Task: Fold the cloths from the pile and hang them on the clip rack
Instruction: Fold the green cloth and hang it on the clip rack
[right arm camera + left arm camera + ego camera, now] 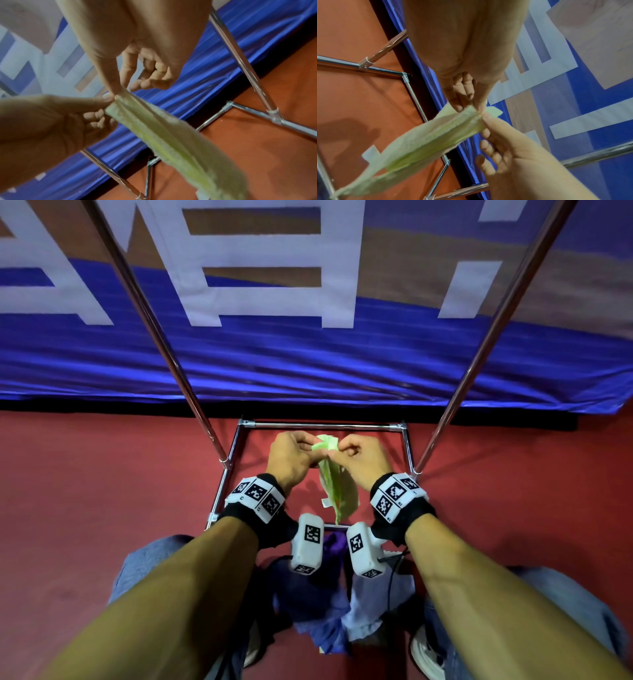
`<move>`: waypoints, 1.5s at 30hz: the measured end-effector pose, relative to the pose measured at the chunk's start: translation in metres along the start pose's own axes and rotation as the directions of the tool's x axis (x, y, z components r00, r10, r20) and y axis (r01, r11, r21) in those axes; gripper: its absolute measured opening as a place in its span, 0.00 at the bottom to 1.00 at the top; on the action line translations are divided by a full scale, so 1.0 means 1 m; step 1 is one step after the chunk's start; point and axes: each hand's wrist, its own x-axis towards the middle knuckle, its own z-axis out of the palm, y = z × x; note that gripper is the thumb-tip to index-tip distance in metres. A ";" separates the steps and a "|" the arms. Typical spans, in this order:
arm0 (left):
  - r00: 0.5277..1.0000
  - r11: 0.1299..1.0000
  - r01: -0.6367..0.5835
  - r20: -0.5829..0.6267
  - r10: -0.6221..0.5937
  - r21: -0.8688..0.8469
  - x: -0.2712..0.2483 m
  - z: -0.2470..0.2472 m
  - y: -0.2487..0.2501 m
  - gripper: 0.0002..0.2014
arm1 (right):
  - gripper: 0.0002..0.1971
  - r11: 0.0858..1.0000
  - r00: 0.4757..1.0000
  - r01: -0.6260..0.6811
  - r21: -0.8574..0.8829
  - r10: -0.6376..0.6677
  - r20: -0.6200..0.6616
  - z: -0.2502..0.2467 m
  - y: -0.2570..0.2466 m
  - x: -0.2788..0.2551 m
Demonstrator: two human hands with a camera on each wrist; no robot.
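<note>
A pale green cloth [337, 494] hangs bunched lengthwise in the air above the rack's chrome base frame [322, 425]. My left hand [317, 449] and right hand [335, 451] pinch its top edge close together, thumbs almost touching. In the left wrist view the left hand [474, 106] holds the cloth [428, 142] from above, and the right hand [486, 119] meets it from below. The right wrist view has the right hand [120, 92] pinching the cloth [171, 135] beside the left hand's thumb [105, 98]. A pile of purple and blue cloths [315, 594] lies near my feet.
Two slanted chrome poles [161, 337] [496, 337] rise from the frame on either side of my hands. A blue banner [308, 364] with white letters hangs behind. The floor is red carpet [102, 474]. No clips are in view.
</note>
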 end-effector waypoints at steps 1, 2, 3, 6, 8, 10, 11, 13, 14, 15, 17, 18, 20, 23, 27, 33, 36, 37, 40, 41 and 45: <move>1.000 1.000 0.003 -0.011 -0.003 -0.028 0.000 0.000 0.001 0.09 | 0.09 0.998 0.999 0.044 -0.035 -0.045 -0.014 -0.001 0.000 -0.001; 1.000 0.999 -0.001 -0.012 0.001 -0.051 -0.001 0.000 0.003 0.07 | 0.09 0.995 0.997 0.077 -0.065 -0.079 -0.027 -0.001 0.000 -0.001; 1.000 0.998 -0.010 -0.005 0.010 -0.067 -0.002 0.000 0.004 0.05 | 0.10 0.991 0.994 0.100 -0.084 -0.103 -0.032 -0.001 0.000 -0.001; 0.999 0.997 -0.032 -0.013 0.031 -0.071 -0.002 0.000 0.005 0.03 | 0.11 0.991 0.994 0.111 -0.070 -0.112 -0.007 0.004 -0.001 -0.003; 0.999 0.997 -0.030 -0.024 0.028 -0.068 -0.001 -0.001 0.004 0.03 | 0.11 0.994 0.995 0.104 -0.039 -0.105 -0.003 0.008 -0.001 -0.003; 1.000 0.996 -0.026 -0.015 0.025 -0.090 -0.002 0.000 0.004 0.01 | 0.11 0.994 0.994 0.105 -0.034 -0.106 -0.003 0.008 0.000 -0.003; 0.999 0.993 -0.036 -0.004 0.035 -0.109 -0.004 0.001 0.007 0.01 | 0.10 0.994 0.994 0.105 -0.041 -0.105 0.003 0.007 -0.002 -0.004; 0.997 0.991 -0.070 0.021 0.072 -0.112 -0.006 0.001 0.009 0.08 | 0.07 0.993 0.994 0.105 -0.058 -0.102 0.043 0.006 -0.006 -0.004; 0.995 0.993 -0.086 0.034 0.089 -0.086 -0.007 0.000 0.010 0.10 | 0.08 0.991 0.992 0.111 -0.078 -0.106 0.064 0.005 -0.007 -0.005; 0.994 0.994 -0.099 0.042 0.101 -0.045 -0.007 -0.001 0.010 0.10 | 0.11 0.988 0.991 0.118 -0.095 -0.112 0.073 0.005 -0.008 -0.006; 0.993 0.994 -0.106 0.046 0.104 0.037 -0.006 -0.001 0.010 0.09 | 0.19 0.990 0.994 0.105 -0.099 -0.104 0.013 0.005 -0.006 -0.005; 0.993 0.991 -0.112 0.047 0.109 0.071 -0.005 -0.001 0.009 0.10 | 0.21 0.989 0.994 0.092 -0.116 -0.099 -0.056 0.004 -0.003 -0.003; 0.991 0.984 -0.126 0.053 0.120 0.127 -0.007 0.000 0.010 0.12 | 0.21 0.979 0.980 0.062 -0.196 -0.097 -0.176 0.000 0.002 0.001; 0.986 0.971 -0.158 0.084 0.145 0.181 -0.011 0.000 0.011 0.11 | 0.21 0.951 0.993 0.008 -0.309 -0.043 -0.106 -0.005 0.006 0.000; 0.982 0.962 -0.181 0.082 0.168 0.202 -0.007 -0.003 0.007 0.15 | 0.14 0.899 1.000 -0.013 -0.439 0.022 0.015 -0.004 0.015 0.000; 0.982 0.967 -0.179 -0.022 0.186 0.180 -0.005 -0.008 0.007 0.14 | 0.05 0.892 0.998 -0.065 -0.448 0.069 -0.006 -0.012 0.023 0.001; 0.984 0.978 -0.125 -0.102 0.144 0.167 0.001 -0.013 0.002 0.13 | 0.07 0.905 0.994 -0.103 -0.412 0.085 -0.062 -0.011 0.025 0.003; 0.983 0.976 -0.109 -0.124 0.134 0.188 0.002 -0.014 0.002 0.12 | 0.08 0.912 0.991 -0.124 -0.392 0.096 -0.090 -0.010 0.024 0.004; 0.975 0.955 -0.098 -0.165 0.149 0.280 0.002 -0.014 0.000 0.07 | 0.07 0.934 0.984 -0.110 -0.339 0.055 -0.167 -0.010 0.018 0.007; 0.975 0.950 -0.099 -0.164 0.153 0.295 0.001 -0.013 0.000 0.06 | 0.05 0.943 0.983 -0.080 -0.323 0.021 -0.184 -0.012 0.014 0.007; 0.975 0.946 -0.107 -0.155 0.160 0.305 -0.001 -0.015 0.003 0.09 | 0.08 0.941 0.988 -0.019 -0.337 -0.033 -0.148 -0.018 0.003 0.005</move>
